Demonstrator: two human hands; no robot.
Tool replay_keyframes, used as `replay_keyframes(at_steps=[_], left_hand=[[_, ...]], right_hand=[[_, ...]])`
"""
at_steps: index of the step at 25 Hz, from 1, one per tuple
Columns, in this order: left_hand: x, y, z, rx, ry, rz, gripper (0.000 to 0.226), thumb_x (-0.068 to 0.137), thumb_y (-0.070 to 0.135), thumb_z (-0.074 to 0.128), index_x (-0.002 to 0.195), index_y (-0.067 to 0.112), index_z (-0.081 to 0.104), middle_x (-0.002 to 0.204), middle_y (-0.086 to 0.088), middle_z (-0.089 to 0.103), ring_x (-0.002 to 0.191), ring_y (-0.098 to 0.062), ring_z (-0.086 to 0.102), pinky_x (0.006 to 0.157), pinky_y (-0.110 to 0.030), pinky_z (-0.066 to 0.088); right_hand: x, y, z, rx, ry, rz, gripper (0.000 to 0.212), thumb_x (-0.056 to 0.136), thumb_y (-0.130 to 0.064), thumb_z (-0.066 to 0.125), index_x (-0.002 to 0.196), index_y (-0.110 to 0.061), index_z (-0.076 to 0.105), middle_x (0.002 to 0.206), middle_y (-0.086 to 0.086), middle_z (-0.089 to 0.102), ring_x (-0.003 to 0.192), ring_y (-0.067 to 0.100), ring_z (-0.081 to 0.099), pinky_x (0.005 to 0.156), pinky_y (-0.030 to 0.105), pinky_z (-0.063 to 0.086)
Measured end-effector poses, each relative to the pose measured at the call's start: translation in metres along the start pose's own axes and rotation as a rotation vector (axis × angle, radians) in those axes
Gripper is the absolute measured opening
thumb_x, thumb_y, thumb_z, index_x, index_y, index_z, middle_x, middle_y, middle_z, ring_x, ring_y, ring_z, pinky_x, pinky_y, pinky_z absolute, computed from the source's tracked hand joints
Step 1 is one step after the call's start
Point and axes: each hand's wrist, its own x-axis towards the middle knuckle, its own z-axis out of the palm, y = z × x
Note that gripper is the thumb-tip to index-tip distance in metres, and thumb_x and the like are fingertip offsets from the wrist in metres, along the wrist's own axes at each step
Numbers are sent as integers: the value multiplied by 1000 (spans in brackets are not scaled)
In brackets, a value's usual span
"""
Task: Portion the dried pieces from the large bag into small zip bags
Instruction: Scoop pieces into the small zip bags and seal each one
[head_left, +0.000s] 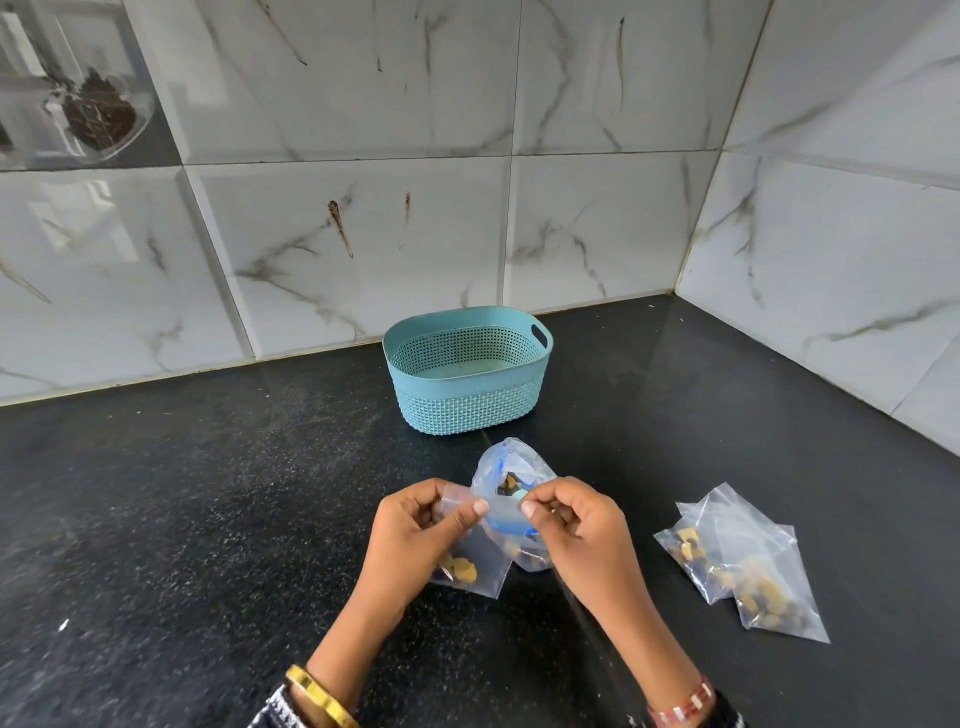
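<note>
You face a black speckled stone counter (208, 519) filling the lower frame. Glossy white marble-look wall tiles (363, 208) with grey and brown veins rise behind it and meet a second tiled wall (841, 249) at the right, forming a corner. Soft daylight reflects in the tiles at upper left.

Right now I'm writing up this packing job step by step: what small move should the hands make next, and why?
Probably run the fingertips along the top of the small bag to seal it. Both the left hand and right hand pinch its top edge, and a few dried pieces already sit in its bottom, like the filled bags lying to the right.
</note>
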Motion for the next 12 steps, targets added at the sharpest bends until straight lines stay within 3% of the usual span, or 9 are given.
replay_keyframes(at_steps=[4,7,12], left_hand=[[2,-1,1,-58,7,-27,21,61,32,71,73,15,72,68,-10,69,64,-23,61,56,-35,53],[1,3,5,-71,-46,-41,19,62,28,69,75,14,70,65,-4,69,58,-16,62,50,-25,56],[4,3,7,41,-82,14,19,62,27,71,75,13,70,71,1,72,63,-9,66,57,-17,54]], right_hand=[[-4,-2,0,2,-25,-47,22,79,-12,69,72,-30,60,78,-5,64,74,15,61,64,24,52],[-3,-2,-1,-21,-18,-58,20,81,-10,67,73,-27,59,77,-6,62,75,12,61,63,20,52],[-3,-1,-3,-85,-29,-92,11,82,-8,65,78,-18,62,74,-11,56,72,-3,55,59,10,44]])
